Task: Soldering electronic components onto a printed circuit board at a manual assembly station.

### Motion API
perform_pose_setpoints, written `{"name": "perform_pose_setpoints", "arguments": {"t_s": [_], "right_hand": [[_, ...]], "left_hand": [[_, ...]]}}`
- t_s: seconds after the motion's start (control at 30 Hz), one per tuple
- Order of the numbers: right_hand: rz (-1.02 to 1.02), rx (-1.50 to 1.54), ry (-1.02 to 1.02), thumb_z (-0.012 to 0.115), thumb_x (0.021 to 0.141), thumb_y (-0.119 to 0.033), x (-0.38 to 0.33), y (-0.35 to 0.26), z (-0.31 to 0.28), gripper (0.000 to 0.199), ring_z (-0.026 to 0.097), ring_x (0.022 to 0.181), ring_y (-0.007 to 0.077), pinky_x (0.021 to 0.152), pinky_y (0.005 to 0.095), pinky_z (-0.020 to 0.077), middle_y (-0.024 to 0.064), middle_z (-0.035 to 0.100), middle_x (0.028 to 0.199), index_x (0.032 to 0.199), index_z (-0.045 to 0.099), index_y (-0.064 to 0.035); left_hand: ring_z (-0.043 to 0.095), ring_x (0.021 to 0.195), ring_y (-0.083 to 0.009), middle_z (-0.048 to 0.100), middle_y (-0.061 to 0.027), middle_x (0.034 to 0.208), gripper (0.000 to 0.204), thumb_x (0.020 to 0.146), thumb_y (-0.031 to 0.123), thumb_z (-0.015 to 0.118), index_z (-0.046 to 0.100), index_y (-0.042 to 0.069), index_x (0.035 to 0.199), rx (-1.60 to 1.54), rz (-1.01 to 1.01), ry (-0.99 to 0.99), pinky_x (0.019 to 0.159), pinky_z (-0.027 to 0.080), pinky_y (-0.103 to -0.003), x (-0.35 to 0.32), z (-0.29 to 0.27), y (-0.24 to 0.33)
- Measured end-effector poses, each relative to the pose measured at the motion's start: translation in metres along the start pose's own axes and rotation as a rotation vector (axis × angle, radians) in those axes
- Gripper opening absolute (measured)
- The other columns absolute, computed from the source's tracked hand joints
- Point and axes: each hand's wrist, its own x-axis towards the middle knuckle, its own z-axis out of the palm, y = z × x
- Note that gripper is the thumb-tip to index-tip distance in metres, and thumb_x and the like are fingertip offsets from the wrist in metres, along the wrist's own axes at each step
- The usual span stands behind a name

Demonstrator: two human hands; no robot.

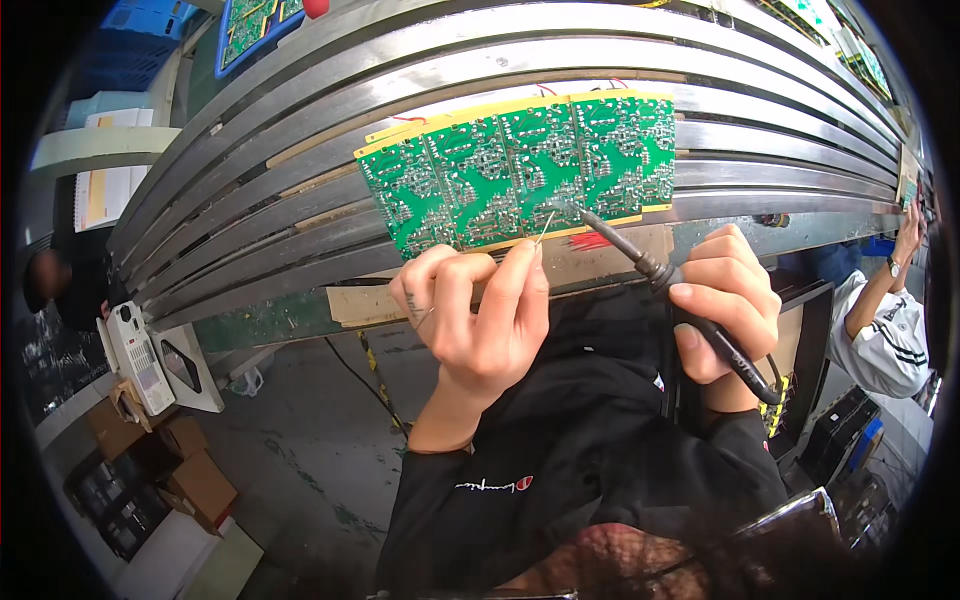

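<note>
We see one green printed circuit panel (pixel 520 170) w/ yellow edge strips, lying across the grey metal conveyor rails (pixel 300 130); it reads as approx. four sub-boards, seams hard to make out. Our left hand (pixel 475 315) pinches one thin solder wire (pixel 543 228), fingers narrow. Our right hand (pixel 725 300) is wrapped round one black soldering iron (pixel 655 270); tip meets the panel's lower edge, joint too small to tell. A co-worker's arm (pixel 885 290) is cut off at the right rim.
</note>
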Motion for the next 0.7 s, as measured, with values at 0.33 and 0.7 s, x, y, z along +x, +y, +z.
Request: {"name": "perform_pose_setpoints", "arguments": {"t_s": [0.33,0.7], "right_hand": [[0.051,-0.011,-0.063,0.071,0.071,-0.009,-0.002,0.002,0.004,0.024,0.055,0.069,0.0224,0.066,0.0356,0.0457,0.0088,0.064,0.083,0.094,0.077,-0.0062],[0.01,-0.015,-0.067,0.069,0.076,-0.01,0.002,-0.003,-0.001,0.02,0.054,0.069,0.0228,0.066,0.0365,0.0454,0.0094,0.065,0.085,0.093,0.075,-0.005]], "left_hand": [[0.05,0.081,-0.02,0.053,0.0024,0.084,0.021,0.074,0.007,0.077,0.073,0.015,0.093,-0.008,-0.003,-0.043,0.086,0.037,-0.037,0.0,0.009,0.001],[0.048,0.076,-0.0196,0.051,0.0013,0.08,0.021,0.075,0.005,0.077,0.072,0.012,0.095,-0.134,-0.126,0.077,0.074,0.041,-0.033,-0.005,-0.024,0.004]]}}
